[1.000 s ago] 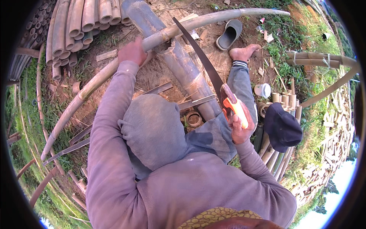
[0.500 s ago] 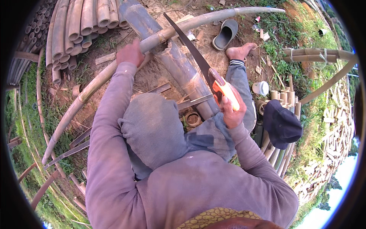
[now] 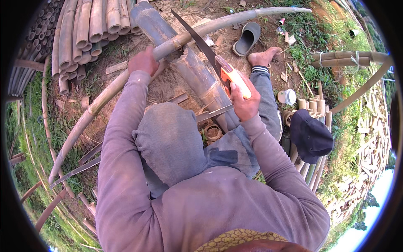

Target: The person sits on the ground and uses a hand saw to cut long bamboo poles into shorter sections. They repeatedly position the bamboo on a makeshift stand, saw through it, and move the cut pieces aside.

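A long bamboo pole (image 3: 97, 101) runs from the lower left to the far right, across a thick dark bamboo log (image 3: 199, 82) on the ground. My left hand (image 3: 143, 61) is wrapped round the pole, just left of where it crosses the log. In my right hand (image 3: 244, 100) is the orange and wooden handle of a hand saw (image 3: 204, 49). The saw's dark blade points up and left, passing over the pole to the right of my left hand. From this view I cannot tell whether the teeth touch the bamboo.
Stacked bamboo poles (image 3: 86, 25) lie at the far left. A grey clog (image 3: 247, 38) sits beyond my bare foot (image 3: 264, 56). To the right are a white tub (image 3: 287, 97) and a dark hat (image 3: 311, 136) on cut bamboo lengths. A long blade (image 3: 77, 170) lies at the lower left.
My right hand and the saw have moved left and a little away from me, bringing the blade farther over the pole. My left hand keeps its grip on the pole.
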`<state>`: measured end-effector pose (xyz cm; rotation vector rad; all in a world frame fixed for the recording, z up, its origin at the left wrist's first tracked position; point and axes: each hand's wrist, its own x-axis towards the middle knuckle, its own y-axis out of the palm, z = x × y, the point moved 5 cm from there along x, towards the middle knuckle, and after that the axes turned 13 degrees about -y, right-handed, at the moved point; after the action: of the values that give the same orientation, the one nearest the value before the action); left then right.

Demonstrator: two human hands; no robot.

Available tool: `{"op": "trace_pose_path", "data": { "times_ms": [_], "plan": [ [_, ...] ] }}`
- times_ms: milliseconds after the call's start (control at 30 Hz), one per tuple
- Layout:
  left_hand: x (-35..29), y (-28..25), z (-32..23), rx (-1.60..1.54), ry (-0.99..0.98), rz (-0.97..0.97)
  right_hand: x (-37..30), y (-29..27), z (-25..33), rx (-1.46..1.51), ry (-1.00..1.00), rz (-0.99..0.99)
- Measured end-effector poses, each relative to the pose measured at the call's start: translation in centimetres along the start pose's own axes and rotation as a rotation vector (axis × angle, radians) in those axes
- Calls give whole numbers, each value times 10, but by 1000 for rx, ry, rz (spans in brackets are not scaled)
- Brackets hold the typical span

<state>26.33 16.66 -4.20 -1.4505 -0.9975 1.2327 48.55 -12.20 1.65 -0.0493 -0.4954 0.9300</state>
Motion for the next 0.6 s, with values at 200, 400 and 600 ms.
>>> {"op": "trace_pose_path", "data": {
  "times_ms": [200, 400, 600],
  "plan": [
    [-2, 7, 0, -27, 9, -12, -78, -63, 24, 37, 20, 8],
    [3, 9, -5, -13, 15, 20, 85, 64, -36, 51, -46, -57],
    [-2, 1, -1, -12, 9, -25, 23, 20, -11, 38, -9, -33]
  ]
}}
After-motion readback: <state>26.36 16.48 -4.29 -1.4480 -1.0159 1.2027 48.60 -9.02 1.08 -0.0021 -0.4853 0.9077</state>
